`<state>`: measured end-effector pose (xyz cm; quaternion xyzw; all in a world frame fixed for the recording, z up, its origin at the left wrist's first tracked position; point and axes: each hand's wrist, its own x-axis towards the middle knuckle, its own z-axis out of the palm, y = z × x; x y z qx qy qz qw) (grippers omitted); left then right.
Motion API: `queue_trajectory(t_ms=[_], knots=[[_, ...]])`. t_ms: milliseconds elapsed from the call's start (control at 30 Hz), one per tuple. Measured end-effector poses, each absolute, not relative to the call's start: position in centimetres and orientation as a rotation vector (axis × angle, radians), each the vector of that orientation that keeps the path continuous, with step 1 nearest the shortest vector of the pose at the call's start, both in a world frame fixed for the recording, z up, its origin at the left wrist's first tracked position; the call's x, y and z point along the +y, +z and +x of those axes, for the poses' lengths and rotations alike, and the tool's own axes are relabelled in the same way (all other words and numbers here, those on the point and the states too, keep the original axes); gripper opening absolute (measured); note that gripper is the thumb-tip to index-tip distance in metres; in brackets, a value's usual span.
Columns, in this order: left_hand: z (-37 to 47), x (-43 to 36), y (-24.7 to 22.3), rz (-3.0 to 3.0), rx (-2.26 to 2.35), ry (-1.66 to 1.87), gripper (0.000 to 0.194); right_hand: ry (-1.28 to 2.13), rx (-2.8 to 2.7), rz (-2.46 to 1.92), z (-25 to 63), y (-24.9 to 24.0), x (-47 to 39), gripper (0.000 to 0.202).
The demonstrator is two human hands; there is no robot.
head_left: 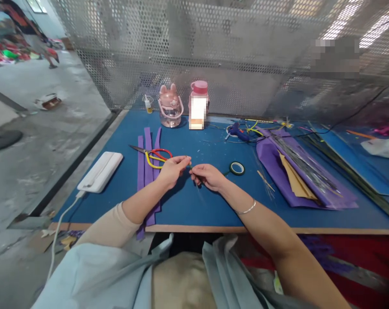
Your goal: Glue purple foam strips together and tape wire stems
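Observation:
My left hand [173,171] and my right hand [209,176] meet near the middle of the blue table, both with fingers pinched together. Between the fingertips is a small thin piece, too small to name, and thin strands hang below my right hand. A roll of dark green tape [237,168] lies just right of my right hand, its end reaching toward that hand. Scissors [151,157] with red and yellow handles rest left of my left hand, across purple strips [148,180].
A white power bank [100,172] with a cable lies at the left. Two pink bottles [170,107] and a small glue bottle [148,105] stand at the back. A blue glue gun [238,131], purple wrapping [278,171] and wires lie right. A person [23,25] is far left.

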<state>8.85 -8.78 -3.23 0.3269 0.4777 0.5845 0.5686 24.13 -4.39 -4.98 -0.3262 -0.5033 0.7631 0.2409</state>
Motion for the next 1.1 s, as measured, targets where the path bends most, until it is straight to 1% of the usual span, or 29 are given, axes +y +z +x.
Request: queue_trajectory(t_ms=[267,433,567,733,1100], knots=[[9.5,-7.6,-2.1,0.767,1.057,1.275,0.041,1.963,-1.336,-0.906,25.0,-4.3,-4.3,0.029],[10.2,-7.3,-3.2,0.772,1.088,1.256,0.041,1.900,-1.390,-0.930,25.1,-4.6,-4.1,0.027],[9.7,-7.8,-3.8,0.787,1.098,1.288,0.039,1.994,-1.372,-0.924,25.0,-4.9,-4.1,0.029],[9.2,-8.2,-3.5,0.796,1.109,1.321,0.037,2.104,-1.316,-0.892,25.0,-5.0,-4.2,0.033],[9.5,-8.2,-3.4,0.770,1.019,1.382,0.037,2.158,-1.260,-0.855,25.1,-4.8,-4.3,0.032]])
